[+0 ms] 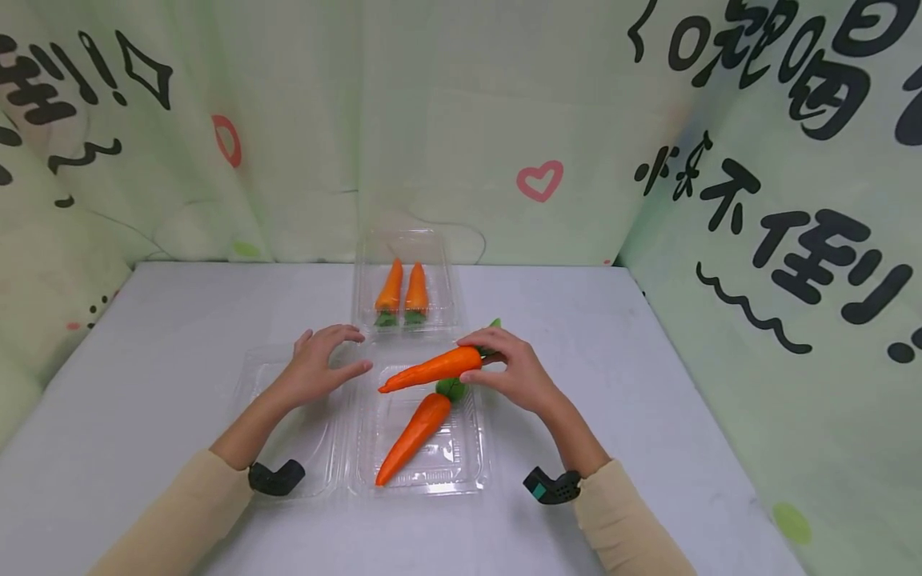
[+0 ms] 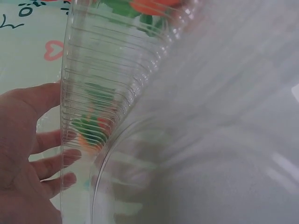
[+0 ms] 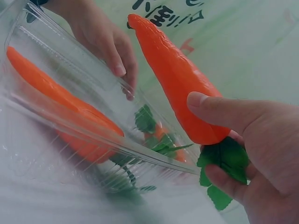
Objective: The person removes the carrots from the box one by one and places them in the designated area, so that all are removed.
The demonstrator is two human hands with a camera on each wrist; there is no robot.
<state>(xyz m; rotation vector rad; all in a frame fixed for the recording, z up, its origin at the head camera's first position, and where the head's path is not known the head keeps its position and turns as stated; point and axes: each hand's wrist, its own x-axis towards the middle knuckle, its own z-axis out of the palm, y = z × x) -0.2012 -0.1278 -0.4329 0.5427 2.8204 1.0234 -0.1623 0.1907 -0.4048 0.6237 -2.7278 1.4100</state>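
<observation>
My right hand pinches an orange carrot by its leafy end, above an open clear plastic box. In the right wrist view the thumb lies along the carrot, its green leaves between the fingers. A second carrot lies slantwise in the box, leaves toward the back. My left hand is at the box's far left corner, fingers spread and holding nothing. In the left wrist view, the fingers of the left hand show beside the ribbed clear wall.
The box's clear lid lies opened out to the left, under my left forearm. Behind stands another clear box with two smaller carrots in it. Printed curtains hang round the white table.
</observation>
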